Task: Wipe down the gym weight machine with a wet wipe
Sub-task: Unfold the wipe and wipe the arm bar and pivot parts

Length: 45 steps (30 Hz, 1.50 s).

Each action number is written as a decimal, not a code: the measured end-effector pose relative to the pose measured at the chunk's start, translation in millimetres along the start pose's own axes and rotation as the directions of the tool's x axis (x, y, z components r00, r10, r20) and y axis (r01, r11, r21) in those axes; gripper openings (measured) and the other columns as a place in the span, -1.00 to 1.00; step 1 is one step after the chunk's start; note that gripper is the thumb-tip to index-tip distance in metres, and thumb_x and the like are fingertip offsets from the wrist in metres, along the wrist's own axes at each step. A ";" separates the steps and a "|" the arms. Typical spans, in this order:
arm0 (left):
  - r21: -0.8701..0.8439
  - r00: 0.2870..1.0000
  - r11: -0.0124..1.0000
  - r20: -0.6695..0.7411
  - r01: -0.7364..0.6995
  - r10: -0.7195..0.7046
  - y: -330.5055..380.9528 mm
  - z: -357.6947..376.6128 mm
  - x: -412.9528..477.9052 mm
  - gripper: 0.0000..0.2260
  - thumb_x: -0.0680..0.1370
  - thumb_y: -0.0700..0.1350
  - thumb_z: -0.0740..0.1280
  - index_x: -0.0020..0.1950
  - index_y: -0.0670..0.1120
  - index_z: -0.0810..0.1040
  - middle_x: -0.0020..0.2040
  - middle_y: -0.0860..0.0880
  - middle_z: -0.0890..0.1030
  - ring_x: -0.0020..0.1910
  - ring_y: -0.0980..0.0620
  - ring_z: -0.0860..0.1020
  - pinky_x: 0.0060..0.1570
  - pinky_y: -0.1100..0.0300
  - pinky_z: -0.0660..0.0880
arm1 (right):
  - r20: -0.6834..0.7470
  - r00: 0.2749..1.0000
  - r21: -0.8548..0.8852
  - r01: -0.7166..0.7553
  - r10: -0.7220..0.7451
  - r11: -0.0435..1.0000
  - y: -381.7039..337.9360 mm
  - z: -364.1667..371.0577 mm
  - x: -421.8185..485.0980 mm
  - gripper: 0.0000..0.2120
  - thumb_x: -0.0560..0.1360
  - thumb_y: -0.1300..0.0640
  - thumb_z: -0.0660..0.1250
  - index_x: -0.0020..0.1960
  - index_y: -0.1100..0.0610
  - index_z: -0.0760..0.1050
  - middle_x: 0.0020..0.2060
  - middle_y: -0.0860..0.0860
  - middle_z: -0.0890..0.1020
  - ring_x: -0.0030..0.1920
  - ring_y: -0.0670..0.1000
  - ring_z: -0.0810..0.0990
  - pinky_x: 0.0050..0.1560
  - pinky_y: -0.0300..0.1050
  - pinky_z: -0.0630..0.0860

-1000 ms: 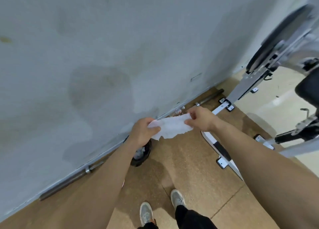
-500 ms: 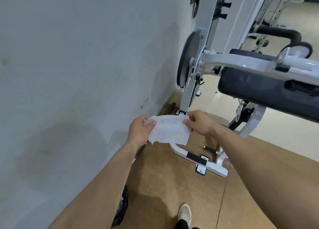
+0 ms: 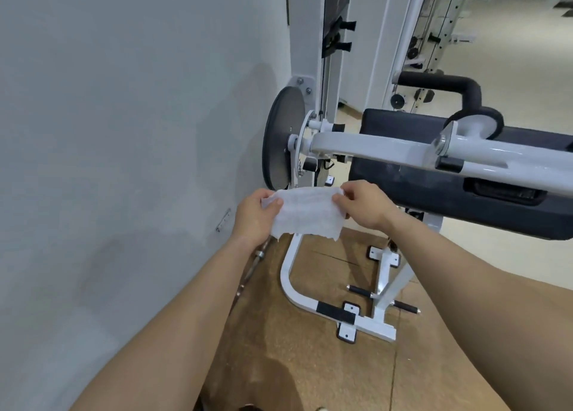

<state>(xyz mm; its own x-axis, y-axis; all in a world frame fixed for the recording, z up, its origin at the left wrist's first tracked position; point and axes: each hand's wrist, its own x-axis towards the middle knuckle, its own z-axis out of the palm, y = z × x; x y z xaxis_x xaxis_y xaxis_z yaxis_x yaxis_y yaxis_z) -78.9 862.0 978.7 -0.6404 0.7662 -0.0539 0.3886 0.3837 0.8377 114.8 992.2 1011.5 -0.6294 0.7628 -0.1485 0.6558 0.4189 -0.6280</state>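
Note:
A white wet wipe (image 3: 307, 213) is stretched flat between both hands at chest height. My left hand (image 3: 252, 216) pinches its left edge and my right hand (image 3: 362, 204) pinches its right edge. Just beyond them stands the white weight machine: a white arm (image 3: 372, 145) runs to the right over a black pad (image 3: 434, 190), and a dark round disc (image 3: 280, 137) sits at its left end. The wipe hangs in front of the disc's lower edge without touching the machine.
A grey wall (image 3: 124, 131) fills the left side. The machine's white base frame (image 3: 310, 299) sits on a brown cork mat (image 3: 294, 364). A steel bar (image 3: 254, 265) lies along the wall's foot. More white gym frames (image 3: 434, 38) stand behind.
The view has swung up and right from the wall and floor to the machine. Both hands keep the wipe pinched and have spread it wider and flatter.

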 end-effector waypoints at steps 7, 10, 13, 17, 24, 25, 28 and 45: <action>-0.034 0.987 0.989 0.059 -0.147 0.149 48.5 36.9 77.6 -0.89 0.63 -0.01 0.33 0.07 -0.01 0.60 -0.11 0.14 0.57 -0.11 0.13 0.53 -0.07 0.12 0.51 | -0.287 0.957 -0.112 -0.002 -0.031 0.994 9.3 -48.9 48.2 -0.71 0.64 0.03 0.22 -0.18 0.17 0.48 -0.32 0.06 0.56 -0.24 0.12 0.53 -0.20 0.02 0.49; -0.077 0.978 0.983 0.117 -0.164 0.172 70.6 57.2 120.0 -0.92 0.64 -0.01 0.31 0.05 0.01 0.55 -0.13 0.12 0.55 -0.08 0.05 0.56 -0.09 0.17 0.51 | -0.445 0.895 -0.249 -0.079 -0.042 0.965 11.4 -61.3 70.0 -0.78 0.66 0.01 0.20 -0.06 0.09 0.53 -0.23 -0.01 0.59 -0.20 0.06 0.54 -0.16 0.02 0.55; -0.074 0.963 0.976 0.160 -0.206 0.215 86.8 78.4 153.3 -0.88 0.65 0.01 0.30 0.12 0.02 0.53 -0.04 0.12 0.53 -0.04 0.10 0.52 -0.11 0.28 0.46 | -0.578 0.816 -0.322 -0.236 0.007 0.917 15.1 -68.0 88.2 -0.78 0.66 0.02 0.17 0.03 0.08 0.55 -0.16 -0.01 0.62 -0.18 0.05 0.56 -0.15 0.05 0.57; -0.007 0.924 0.940 0.181 -0.340 0.336 96.7 99.5 183.5 -0.80 0.64 0.03 0.30 0.20 -0.01 0.55 0.03 0.10 0.57 0.04 0.08 0.52 -0.04 0.18 0.42 | -0.625 0.773 -0.351 -0.403 0.109 0.845 19.3 -70.7 105.4 -0.79 0.66 0.04 0.16 0.00 0.10 0.53 -0.13 0.02 0.60 -0.17 0.08 0.56 -0.16 0.07 0.59; 0.136 0.759 0.749 0.043 -0.648 0.650 88.6 115.1 218.4 -0.64 0.50 -0.04 0.45 0.28 0.00 0.52 0.21 -0.04 0.48 0.21 -0.05 0.42 0.21 0.11 0.43 | -0.733 0.675 -0.400 -0.525 0.082 0.751 26.5 -58.4 114.7 -0.50 0.57 0.15 0.32 0.47 0.16 0.31 0.24 0.20 0.45 0.12 0.24 0.46 -0.05 0.10 0.54; 0.155 0.698 0.687 0.024 -0.710 0.716 86.0 116.0 219.3 -0.68 0.51 -0.07 0.44 0.26 0.00 0.56 0.21 -0.06 0.50 0.19 -0.08 0.44 0.19 0.09 0.44 | -0.732 0.682 -0.466 -0.509 0.008 0.723 26.5 -54.3 113.6 -0.46 0.54 0.21 0.35 0.48 0.17 0.31 0.26 0.20 0.44 0.14 0.24 0.44 -0.02 0.10 0.51; 0.051 0.523 0.521 0.106 -0.852 0.846 74.7 121.7 219.6 -0.79 0.60 -0.15 0.29 0.19 -0.10 0.65 0.14 -0.07 0.63 0.14 -0.10 0.57 0.10 -0.05 0.52 | -0.604 0.779 -0.621 -0.326 -0.170 0.712 32.3 -38.2 108.9 -0.54 0.54 0.23 0.35 0.42 0.16 0.41 0.26 0.13 0.53 0.21 0.19 0.49 0.14 0.07 0.44; 0.198 0.322 0.262 0.398 -0.944 0.859 100.6 159.2 195.7 -0.68 0.69 -0.06 0.09 0.25 -0.10 0.58 0.12 -0.03 0.68 0.09 -0.04 0.63 0.44 -0.08 0.28 | -0.628 0.777 -0.532 -0.472 0.047 0.703 67.3 -34.1 92.6 -0.65 0.64 -0.02 0.05 0.28 0.15 0.42 0.19 0.10 0.47 0.17 0.15 0.41 0.31 0.07 0.27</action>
<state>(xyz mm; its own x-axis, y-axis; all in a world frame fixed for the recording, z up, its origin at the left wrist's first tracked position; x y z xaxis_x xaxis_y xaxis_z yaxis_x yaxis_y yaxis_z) -59.7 1132.7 965.8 0.3909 0.7816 0.4861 0.8382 -0.5205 0.1628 114.8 1107.8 981.5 -0.1965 0.9214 0.3353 0.9799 0.1963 0.0348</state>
